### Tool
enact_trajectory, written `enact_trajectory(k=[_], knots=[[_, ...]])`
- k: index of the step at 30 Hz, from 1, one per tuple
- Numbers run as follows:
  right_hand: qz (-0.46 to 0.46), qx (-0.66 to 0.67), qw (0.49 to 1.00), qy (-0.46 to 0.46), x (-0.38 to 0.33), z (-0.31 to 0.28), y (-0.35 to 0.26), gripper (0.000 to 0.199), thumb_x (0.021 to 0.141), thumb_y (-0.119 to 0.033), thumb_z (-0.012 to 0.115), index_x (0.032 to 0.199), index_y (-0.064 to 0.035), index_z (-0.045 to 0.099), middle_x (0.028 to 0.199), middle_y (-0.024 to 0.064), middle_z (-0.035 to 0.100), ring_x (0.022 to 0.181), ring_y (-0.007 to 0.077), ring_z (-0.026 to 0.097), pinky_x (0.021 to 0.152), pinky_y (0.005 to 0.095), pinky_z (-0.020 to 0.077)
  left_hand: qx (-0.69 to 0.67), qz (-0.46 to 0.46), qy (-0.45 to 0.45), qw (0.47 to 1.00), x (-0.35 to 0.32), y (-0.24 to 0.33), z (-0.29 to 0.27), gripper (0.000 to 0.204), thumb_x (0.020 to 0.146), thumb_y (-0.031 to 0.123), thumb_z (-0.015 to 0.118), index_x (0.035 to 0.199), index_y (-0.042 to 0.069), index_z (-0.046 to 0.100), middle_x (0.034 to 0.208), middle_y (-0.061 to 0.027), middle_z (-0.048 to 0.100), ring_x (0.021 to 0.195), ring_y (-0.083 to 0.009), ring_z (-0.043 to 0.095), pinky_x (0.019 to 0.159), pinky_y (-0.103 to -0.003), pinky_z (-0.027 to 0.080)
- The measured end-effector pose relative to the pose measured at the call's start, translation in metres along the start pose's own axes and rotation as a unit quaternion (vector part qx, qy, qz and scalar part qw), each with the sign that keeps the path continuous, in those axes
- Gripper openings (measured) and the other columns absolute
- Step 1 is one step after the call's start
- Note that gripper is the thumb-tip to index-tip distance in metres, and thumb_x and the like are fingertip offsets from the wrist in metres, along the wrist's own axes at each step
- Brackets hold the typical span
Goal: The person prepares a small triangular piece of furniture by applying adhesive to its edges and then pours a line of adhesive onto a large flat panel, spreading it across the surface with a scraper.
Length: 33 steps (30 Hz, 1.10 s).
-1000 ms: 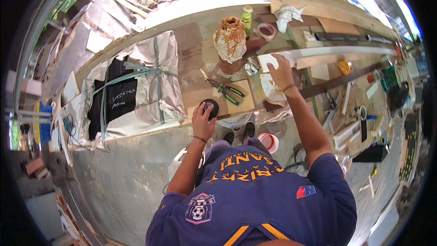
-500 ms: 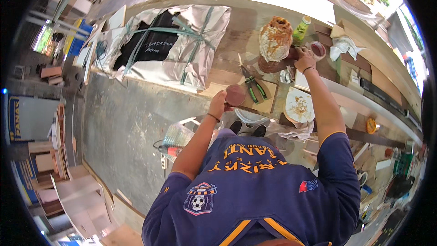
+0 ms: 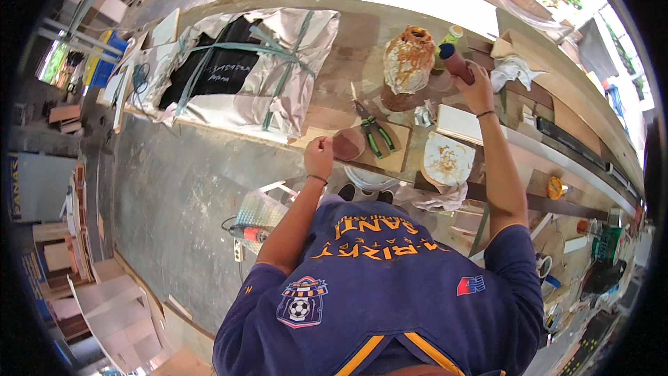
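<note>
My left hand point(image 3: 319, 157) is closed at the edge of a flat, round reddish-brown disc point(image 3: 348, 145), held over the near edge of the workbench. Farther off to the right, my right hand point(image 3: 477, 88) grips a reddish-brown cylinder point(image 3: 456, 64) with a dark blue end, tilted up off the bench. Beside it stand a lumpy, white jar-shaped thing point(image 3: 407, 63) crusted with orange-brown and a yellow-green bottle point(image 3: 452, 35), partly hidden. Green-and-black pliers point(image 3: 376, 137) lie on a thin board, right of the disc.
A large parcel point(image 3: 243, 69) in pale wrapping and green straps covers the bench's left part. A stained white pad point(image 3: 447, 160) lies near the front edge, and a crumpled white cloth point(image 3: 515, 73) rests farther right. A red-and-black power tool point(image 3: 250, 233) is below my left forearm.
My right hand has lifted the reddish-brown cylinder and tilted it. My left hand still holds the disc near the bench edge. The whole view has shifted slightly.
</note>
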State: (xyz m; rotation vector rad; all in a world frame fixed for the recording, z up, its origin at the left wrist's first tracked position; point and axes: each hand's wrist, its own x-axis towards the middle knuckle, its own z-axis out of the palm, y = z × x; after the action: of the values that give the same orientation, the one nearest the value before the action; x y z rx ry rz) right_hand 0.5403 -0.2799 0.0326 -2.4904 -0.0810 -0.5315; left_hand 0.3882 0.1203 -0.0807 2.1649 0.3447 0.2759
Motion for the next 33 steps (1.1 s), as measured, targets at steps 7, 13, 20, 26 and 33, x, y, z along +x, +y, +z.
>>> enact_trajectory(k=[7,13,20,26,33], knots=[[0.150,0.491,0.844,0.156,-0.090,-0.050,-0.093,0.038,0.090,-0.028,0.057,0.117,-0.0008,0.054,0.098,0.0099,0.061,0.077,0.0174,0.061,0.068,0.0283,0.0502,-0.132,-0.002,-0.041,0.990,-0.011,0.061,-0.040,0.029,0.092,0.026,0.056,0.103,0.000,0.061,0.092,-0.0092,0.064,0.084,-0.0165,0.060,0.073,-0.030,0.048],[0.272,0.695,0.653,-0.129,-0.164,-0.007,-0.198,0.049,0.092,-0.033,0.051,0.127,0.0004,0.038,0.106,0.0107,0.059,0.095,0.0154,0.058,0.082,0.0309,0.0498,-0.427,-0.008,-0.321,0.845,-0.024,0.148,-0.056,0.032,0.091,0.019,0.059,0.117,0.001,0.054,0.111,-0.0070,0.058,0.101,-0.0141,0.055,0.085,-0.028,0.046],[0.211,0.469,0.851,-0.108,-0.194,0.012,-0.226,0.057,0.081,-0.024,0.071,0.124,0.0017,0.044,0.112,0.0121,0.056,0.104,0.0174,0.054,0.087,0.0297,0.0462,-0.422,-0.084,-0.436,0.790,-0.016,0.139,-0.065,0.037,0.090,0.017,0.062,0.121,0.000,0.053,0.107,-0.0055,0.062,0.095,-0.0117,0.058,0.082,-0.026,0.047],[0.363,0.578,0.728,-0.059,-0.221,0.018,-0.225,0.045,0.091,-0.026,0.052,0.128,-0.0003,0.043,0.114,0.0126,0.056,0.101,0.0167,0.057,0.087,0.0292,0.0466,-0.356,-0.019,-0.494,0.793,-0.005,0.100,-0.080,0.039,0.085,0.017,0.064,0.118,0.000,0.053,0.122,-0.0107,0.053,0.106,-0.0142,0.053,0.085,-0.029,0.045],[0.436,0.678,0.581,-0.110,-0.241,0.041,-0.246,0.045,0.093,-0.027,0.041,0.127,0.0016,0.044,0.115,0.0148,0.057,0.098,0.0210,0.060,0.082,0.0317,0.0507,-0.359,0.207,-0.487,0.769,0.012,0.070,-0.090,0.050,0.075,0.037,0.072,0.102,0.004,0.045,0.133,-0.0154,0.039,0.120,-0.0223,0.041,0.098,-0.034,0.033]])
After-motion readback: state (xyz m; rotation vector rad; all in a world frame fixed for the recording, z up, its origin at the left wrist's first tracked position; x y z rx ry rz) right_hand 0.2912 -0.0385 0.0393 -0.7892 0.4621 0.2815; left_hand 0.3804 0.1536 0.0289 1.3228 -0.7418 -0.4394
